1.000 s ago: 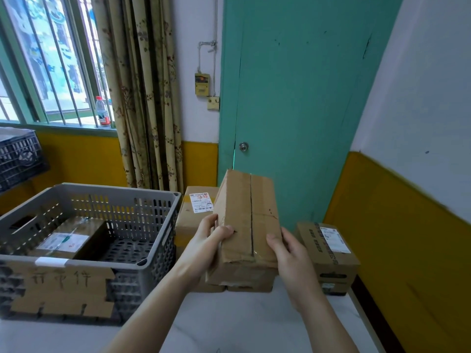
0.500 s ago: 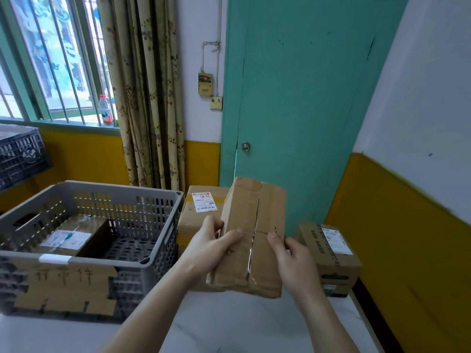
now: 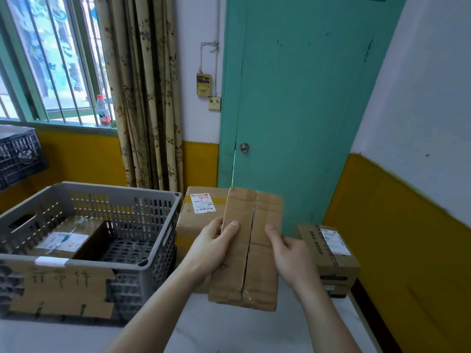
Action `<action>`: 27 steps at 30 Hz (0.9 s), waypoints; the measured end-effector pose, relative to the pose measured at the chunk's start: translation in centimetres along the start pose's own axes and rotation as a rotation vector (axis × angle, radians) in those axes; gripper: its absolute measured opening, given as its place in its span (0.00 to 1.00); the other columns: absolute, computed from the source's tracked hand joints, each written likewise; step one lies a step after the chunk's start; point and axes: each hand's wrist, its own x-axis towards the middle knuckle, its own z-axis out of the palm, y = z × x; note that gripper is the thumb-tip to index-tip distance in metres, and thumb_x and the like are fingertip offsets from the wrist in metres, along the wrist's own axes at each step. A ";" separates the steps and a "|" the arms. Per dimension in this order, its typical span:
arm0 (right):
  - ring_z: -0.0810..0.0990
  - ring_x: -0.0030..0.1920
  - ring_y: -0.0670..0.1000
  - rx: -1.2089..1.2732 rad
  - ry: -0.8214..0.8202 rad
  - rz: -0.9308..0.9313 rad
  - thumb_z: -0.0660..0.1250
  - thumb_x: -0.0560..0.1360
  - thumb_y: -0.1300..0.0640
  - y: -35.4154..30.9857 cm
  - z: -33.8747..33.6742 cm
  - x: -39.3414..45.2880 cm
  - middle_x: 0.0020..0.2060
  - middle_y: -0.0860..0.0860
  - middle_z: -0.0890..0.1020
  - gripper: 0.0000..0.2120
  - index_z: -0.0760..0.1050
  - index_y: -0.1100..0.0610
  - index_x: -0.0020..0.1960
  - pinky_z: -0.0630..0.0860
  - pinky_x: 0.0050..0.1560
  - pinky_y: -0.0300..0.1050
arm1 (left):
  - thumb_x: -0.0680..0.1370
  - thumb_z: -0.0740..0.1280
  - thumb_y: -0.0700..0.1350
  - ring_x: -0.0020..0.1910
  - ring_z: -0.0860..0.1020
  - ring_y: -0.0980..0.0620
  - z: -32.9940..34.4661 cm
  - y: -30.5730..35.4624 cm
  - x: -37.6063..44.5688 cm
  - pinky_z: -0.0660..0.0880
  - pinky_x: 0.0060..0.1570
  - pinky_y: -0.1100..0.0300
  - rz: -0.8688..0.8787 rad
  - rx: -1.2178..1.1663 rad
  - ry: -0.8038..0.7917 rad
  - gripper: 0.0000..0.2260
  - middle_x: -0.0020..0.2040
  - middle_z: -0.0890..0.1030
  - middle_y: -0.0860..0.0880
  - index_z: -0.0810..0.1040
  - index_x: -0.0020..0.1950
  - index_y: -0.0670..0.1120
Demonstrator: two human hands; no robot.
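I hold a flat brown cardboard box [image 3: 248,248] up in front of me, above the white table [image 3: 229,332]. Its taped seam faces me and runs top to bottom. My left hand [image 3: 212,247] grips its left edge, thumb on the front face. My right hand [image 3: 290,253] grips its right edge, thumb on the front too. Behind it stands a bigger cardboard box [image 3: 196,220] with a white and red label. Another labelled box [image 3: 331,253] lies to the right, near the wall.
A grey perforated crate [image 3: 84,200] stands at the left with a cardboard sign taped to its front and a labelled parcel [image 3: 66,238] inside. A dark crate [image 3: 17,154] sits at far left. A green door [image 3: 293,98], curtain and barred window are behind.
The box has tipped so its broad taped face turns toward me, and it has sunk slightly. Both hands keep their grip on its edges.
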 end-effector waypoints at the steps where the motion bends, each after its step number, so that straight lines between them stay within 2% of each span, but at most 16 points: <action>1: 0.84 0.38 0.51 0.006 -0.011 0.007 0.59 0.78 0.28 0.0 0.0 0.0 0.32 0.49 0.85 0.35 0.84 0.59 0.38 0.81 0.46 0.54 | 0.79 0.65 0.64 0.45 0.84 0.64 0.0 0.0 0.0 0.79 0.35 0.70 0.000 0.005 -0.003 0.13 0.46 0.86 0.64 0.77 0.59 0.61; 3: 0.84 0.40 0.51 -0.001 0.005 0.021 0.54 0.78 0.26 -0.3 -0.1 0.2 0.33 0.49 0.85 0.39 0.84 0.59 0.37 0.80 0.46 0.51 | 0.78 0.65 0.67 0.45 0.85 0.63 0.1 0.1 -0.1 0.78 0.34 0.71 0.003 0.033 -0.001 0.18 0.48 0.86 0.61 0.76 0.63 0.60; 6: 0.81 0.37 0.51 -0.089 0.053 0.011 0.49 0.76 0.24 -0.8 -0.4 0.5 0.29 0.50 0.82 0.42 0.77 0.59 0.28 0.74 0.39 0.47 | 0.77 0.63 0.70 0.54 0.83 0.56 0.3 0.0 0.1 0.79 0.42 0.65 0.030 0.154 0.019 0.28 0.61 0.81 0.54 0.74 0.70 0.54; 8: 0.81 0.37 0.54 -0.143 0.069 0.010 0.50 0.78 0.26 -0.9 -0.4 0.6 0.29 0.51 0.81 0.40 0.74 0.58 0.26 0.71 0.37 0.47 | 0.77 0.62 0.70 0.57 0.81 0.54 0.3 -0.1 0.5 0.78 0.47 0.62 0.036 0.212 0.013 0.29 0.64 0.79 0.52 0.73 0.71 0.53; 12: 0.79 0.33 0.53 -0.146 0.055 0.006 0.53 0.79 0.28 -0.7 -0.3 0.6 0.25 0.50 0.79 0.39 0.71 0.58 0.23 0.68 0.34 0.45 | 0.79 0.62 0.68 0.56 0.81 0.55 0.0 -0.1 0.7 0.78 0.47 0.62 0.035 0.208 -0.017 0.26 0.63 0.80 0.52 0.75 0.69 0.53; 14: 0.81 0.36 0.51 -0.082 0.022 -0.009 0.55 0.80 0.30 -0.6 -0.3 0.4 0.29 0.50 0.82 0.37 0.77 0.58 0.28 0.73 0.37 0.46 | 0.79 0.63 0.67 0.58 0.81 0.54 -0.1 0.1 0.7 0.80 0.51 0.59 0.028 0.174 -0.007 0.27 0.64 0.81 0.53 0.73 0.73 0.53; 16: 0.83 0.43 0.51 0.009 -0.035 -0.051 0.59 0.82 0.36 -0.5 -0.2 0.1 0.38 0.50 0.85 0.29 0.83 0.56 0.38 0.79 0.47 0.50 | 0.80 0.66 0.63 0.58 0.83 0.54 -0.3 0.3 0.9 0.82 0.54 0.56 0.006 0.065 -0.009 0.26 0.63 0.82 0.53 0.71 0.75 0.55; 18: 0.84 0.46 0.48 0.100 -0.086 -0.108 0.64 0.82 0.41 -0.5 -0.1 -0.2 0.43 0.48 0.86 0.17 0.85 0.50 0.46 0.80 0.53 0.54 | 0.79 0.71 0.56 0.56 0.85 0.53 -0.9 0.3 1.2 0.83 0.54 0.54 -0.006 -0.046 -0.066 0.26 0.63 0.82 0.53 0.68 0.76 0.58; 20: 0.85 0.47 0.42 0.175 -0.122 -0.132 0.65 0.82 0.45 -0.7 -0.4 -0.4 0.46 0.42 0.87 0.09 0.84 0.40 0.50 0.81 0.54 0.52 | 0.78 0.75 0.49 0.58 0.84 0.53 -1.6 0.1 1.4 0.84 0.53 0.54 0.029 -0.087 -0.134 0.31 0.66 0.81 0.52 0.64 0.77 0.59; 23: 0.84 0.48 0.38 0.190 -0.087 -0.163 0.66 0.83 0.47 -0.8 -0.6 -0.6 0.47 0.35 0.86 0.08 0.84 0.39 0.55 0.82 0.53 0.47 | 0.74 0.76 0.50 0.62 0.82 0.55 -2.0 -0.2 1.3 0.83 0.55 0.56 0.068 -0.075 -0.197 0.36 0.69 0.79 0.53 0.63 0.79 0.57; 27: 0.84 0.48 0.36 0.206 -0.034 -0.182 0.67 0.81 0.44 -1.1 -0.3 -0.7 0.47 0.34 0.86 0.06 0.84 0.40 0.53 0.80 0.50 0.43 | 0.79 0.73 0.47 0.60 0.84 0.51 -1.9 -0.3 1.3 0.82 0.59 0.49 0.069 -0.148 -0.171 0.30 0.65 0.83 0.52 0.66 0.78 0.55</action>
